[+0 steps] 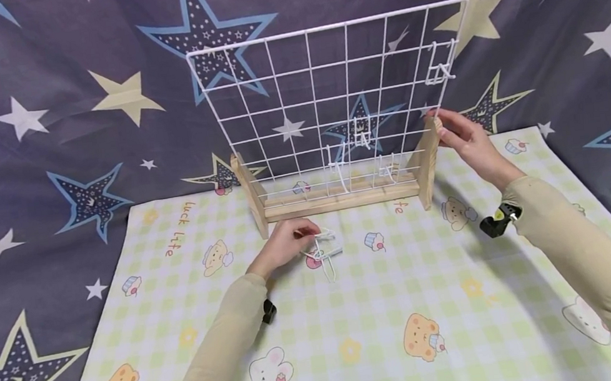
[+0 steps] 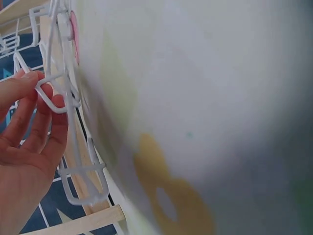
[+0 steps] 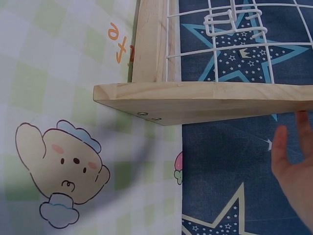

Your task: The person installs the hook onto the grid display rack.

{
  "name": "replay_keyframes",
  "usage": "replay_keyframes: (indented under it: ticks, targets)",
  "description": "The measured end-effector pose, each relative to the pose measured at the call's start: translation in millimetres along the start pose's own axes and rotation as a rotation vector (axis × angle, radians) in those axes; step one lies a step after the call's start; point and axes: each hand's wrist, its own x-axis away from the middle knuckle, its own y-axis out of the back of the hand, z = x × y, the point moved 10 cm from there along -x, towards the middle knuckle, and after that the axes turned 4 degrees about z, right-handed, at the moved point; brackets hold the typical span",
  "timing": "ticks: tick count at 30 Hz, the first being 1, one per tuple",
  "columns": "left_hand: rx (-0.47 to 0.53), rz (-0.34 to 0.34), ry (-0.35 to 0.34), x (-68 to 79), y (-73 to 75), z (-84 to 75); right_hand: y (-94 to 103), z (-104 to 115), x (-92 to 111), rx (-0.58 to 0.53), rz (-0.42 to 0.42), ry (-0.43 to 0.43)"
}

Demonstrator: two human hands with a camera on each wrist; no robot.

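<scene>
A white wire grid panel (image 1: 294, 91) stands upright in a wooden stand (image 1: 340, 199). In front of it, my left hand (image 1: 291, 240) pinches a white wire hook (image 2: 51, 100) between thumb and fingers. More white wire hooks (image 1: 327, 256) lie tangled at those fingertips, on the tablecloth. My right hand (image 1: 466, 137) holds the top of the stand's right wooden side piece (image 1: 428, 161), thumb on the outer face; in the right wrist view this hand (image 3: 298, 166) shows only in part, its fingertips at the wood.
Several white wire hooks hang on the grid, one at the upper right (image 1: 438, 65) and others lower down, such as a small hook (image 1: 362, 133). A checked tablecloth (image 1: 347, 311) covers the table. Behind it hangs a dark star-patterned cloth (image 1: 75, 53).
</scene>
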Motion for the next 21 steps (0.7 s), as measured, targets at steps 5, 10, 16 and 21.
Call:
replay_keyframes:
  ticks: [5,10,16,21]
  targets:
    - [0.022,-0.007,0.03,2.8,5.3,-0.7,0.5,1,0,0.02,-0.008,0.001]
    - [0.035,-0.028,0.044,4.3,11.5,-1.5,0.6,1,0,0.022,-0.011,-0.006]
    - [0.056,-0.059,0.025,6.6,18.7,-2.7,0.7,-1,2,0.006,-0.012,-0.016]
    - [0.063,-0.107,0.035,9.9,27.6,0.3,-0.8,-1,2,-0.018,-0.012,-0.014]
